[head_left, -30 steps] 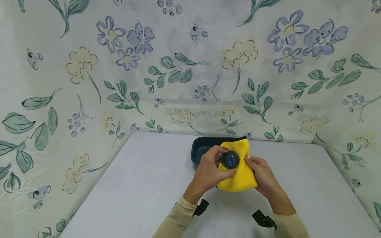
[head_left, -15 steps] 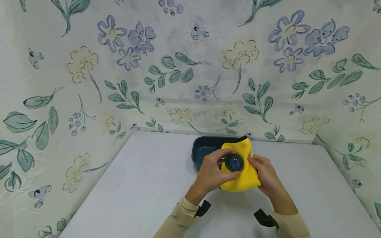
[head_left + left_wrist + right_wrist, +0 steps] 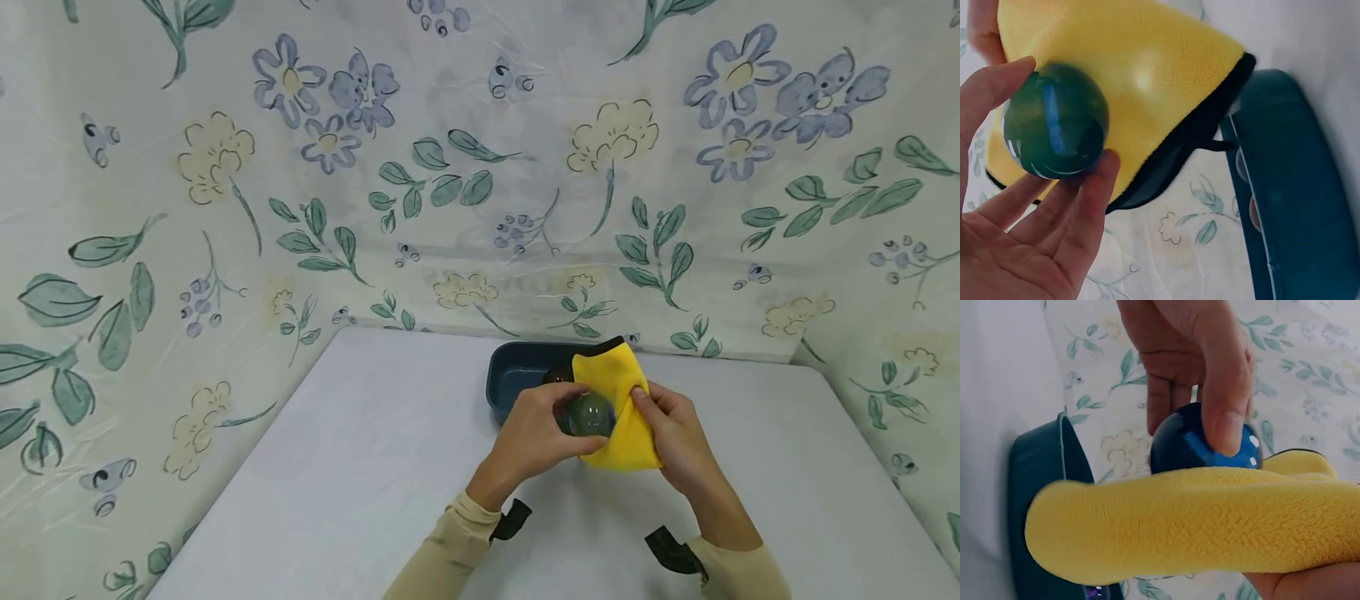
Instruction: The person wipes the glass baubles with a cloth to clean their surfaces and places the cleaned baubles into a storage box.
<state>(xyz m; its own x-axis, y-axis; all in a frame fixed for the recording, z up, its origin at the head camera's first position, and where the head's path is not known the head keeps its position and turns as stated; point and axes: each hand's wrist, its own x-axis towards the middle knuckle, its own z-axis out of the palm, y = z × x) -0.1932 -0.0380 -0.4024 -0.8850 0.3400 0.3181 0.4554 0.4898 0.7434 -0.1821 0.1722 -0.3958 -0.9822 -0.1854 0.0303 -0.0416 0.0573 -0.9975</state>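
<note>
My left hand [image 3: 528, 433] pinches a shiny glassy ball [image 3: 590, 414] between thumb and fingertips. The ball looks green with a blue streak in the left wrist view and dark blue in the right wrist view. A yellow plush cloth [image 3: 630, 446] with black edging hangs from my right hand [image 3: 678, 433], which grips its right side. The cloth [image 3: 1166, 56] lies against the far side of the ball in the left wrist view. In the right wrist view a fold of cloth [image 3: 1197, 525] covers the ball's lower part. Right fingers behind the cloth are hidden.
A dark teal tray [image 3: 501, 385] stands at the back of the white table [image 3: 360, 450], just beyond my left hand. Inside it a dark ball [image 3: 557, 375] shows partly, beside the cloth. Floral fabric [image 3: 465, 183] hangs behind the table.
The cloth has shifted slightly rightward, with its right side bunched more. The ball looks greener and its highlights have shifted. A dark ball in the tray has come into sight.
</note>
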